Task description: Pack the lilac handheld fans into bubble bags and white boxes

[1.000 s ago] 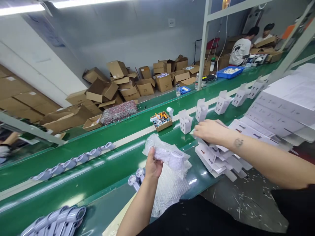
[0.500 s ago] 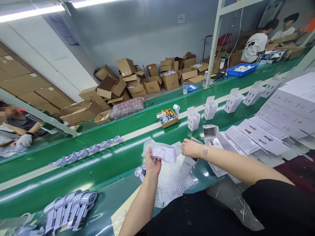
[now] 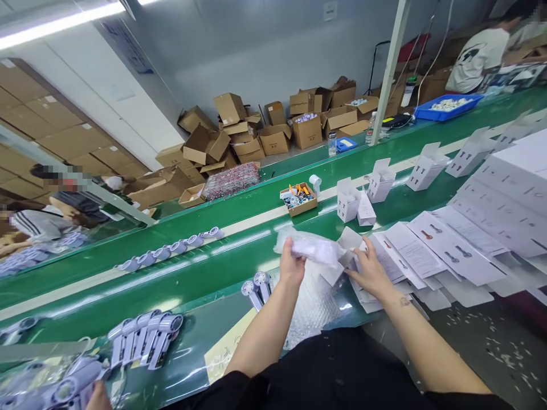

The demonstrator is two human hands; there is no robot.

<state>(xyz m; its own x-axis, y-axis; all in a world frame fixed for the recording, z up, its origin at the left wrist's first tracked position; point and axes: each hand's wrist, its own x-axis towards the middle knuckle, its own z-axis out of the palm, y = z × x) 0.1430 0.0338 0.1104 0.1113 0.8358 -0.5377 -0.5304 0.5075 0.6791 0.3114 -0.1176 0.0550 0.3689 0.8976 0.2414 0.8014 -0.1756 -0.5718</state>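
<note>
In the head view the left hand (image 3: pixel 292 263) is closed round a pale fan wrapped in a bubble bag (image 3: pixel 314 250), held up off the counter (image 3: pixel 239 259) where the right hand can meet it. The right hand (image 3: pixel 371 272) lies with fingers spread, gripping nothing, on a fanned pile of flat white cartons (image 3: pixel 421 250), just beside the bag's end. Folded cartons (image 3: pixel 348 199) stand open-topped along the belt (image 3: pixel 213 213); their printing shows only small fan outlines, and no writing is legible.
</note>
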